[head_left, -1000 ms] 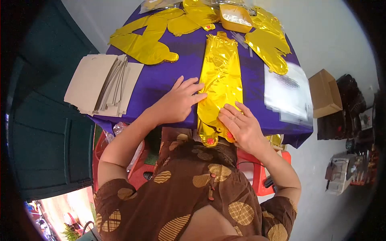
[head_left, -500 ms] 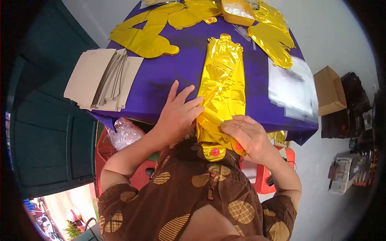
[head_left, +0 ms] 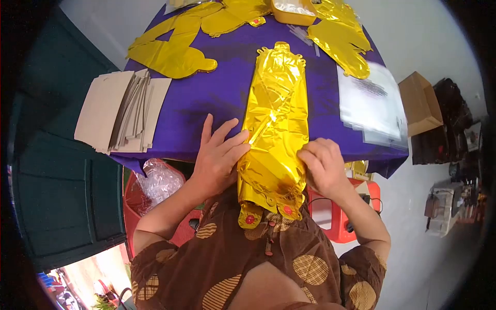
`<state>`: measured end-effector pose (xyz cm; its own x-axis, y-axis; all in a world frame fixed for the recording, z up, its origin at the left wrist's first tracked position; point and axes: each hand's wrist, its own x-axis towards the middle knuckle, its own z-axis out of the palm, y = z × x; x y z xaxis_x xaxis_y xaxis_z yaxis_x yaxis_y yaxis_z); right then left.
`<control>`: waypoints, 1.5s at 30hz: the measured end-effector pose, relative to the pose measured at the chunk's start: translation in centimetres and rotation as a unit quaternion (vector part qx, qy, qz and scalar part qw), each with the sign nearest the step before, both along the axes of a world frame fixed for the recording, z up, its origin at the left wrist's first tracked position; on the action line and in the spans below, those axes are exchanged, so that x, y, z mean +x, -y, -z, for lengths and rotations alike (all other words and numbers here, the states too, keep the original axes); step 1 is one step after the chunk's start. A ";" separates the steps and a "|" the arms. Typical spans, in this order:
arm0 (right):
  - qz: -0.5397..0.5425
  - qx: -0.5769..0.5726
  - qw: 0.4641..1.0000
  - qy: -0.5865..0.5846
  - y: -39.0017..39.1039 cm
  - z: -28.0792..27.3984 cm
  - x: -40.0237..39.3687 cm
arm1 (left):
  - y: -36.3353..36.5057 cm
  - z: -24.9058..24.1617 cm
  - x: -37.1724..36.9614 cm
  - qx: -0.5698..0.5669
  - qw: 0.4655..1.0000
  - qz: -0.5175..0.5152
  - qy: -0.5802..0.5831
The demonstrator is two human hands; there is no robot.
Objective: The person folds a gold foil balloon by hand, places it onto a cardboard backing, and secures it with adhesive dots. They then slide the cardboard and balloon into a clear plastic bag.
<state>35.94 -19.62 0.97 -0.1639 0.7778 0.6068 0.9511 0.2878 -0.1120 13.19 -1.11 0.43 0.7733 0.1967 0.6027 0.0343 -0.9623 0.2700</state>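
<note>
Left hand [head_left: 217, 159] and right hand [head_left: 325, 168] flanking gold foil [head_left: 278, 124]

Apart, the left is resting splayed fingers on the foil's left edge, the right bent fingers on its right edge; whether pinching, I cannot tell. A purple-covered table [head_left: 212, 101] is lying beneath the foil, whose near end is overhanging the table edge. Greyish cards [head_left: 105, 109] are sitting to the foil's left, clear plastic sheets [head_left: 368, 111] to its right, a yellow tub [head_left: 295, 18] beyond its far end.

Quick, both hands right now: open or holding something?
Left hand: open, touching the gold foil.
Right hand: curled at its right edge; can't tell whether it's pinching.
</note>
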 end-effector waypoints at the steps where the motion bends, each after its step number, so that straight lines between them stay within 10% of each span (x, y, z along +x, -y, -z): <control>1: -0.011 0.007 1.000 0.011 -0.1 -0.1 -0.1 | 0.0 -0.1 0.0 -0.004 1.000 0.003 -0.002; 10: -0.019 -0.007 1.000 -0.018 -1.3 -0.6 0.0 | -1.3 -0.6 0.4 -0.107 0.994 0.031 -0.007; 22: 0.177 -0.076 0.908 -0.371 -4.0 -0.5 -0.9 | -0.3 -1.7 2.8 -0.204 0.966 -0.156 -0.034; 45: 0.280 -0.033 0.958 -0.060 -4.5 -1.1 -1.8 | -1.1 -2.4 5.3 -0.062 0.975 -0.192 -0.091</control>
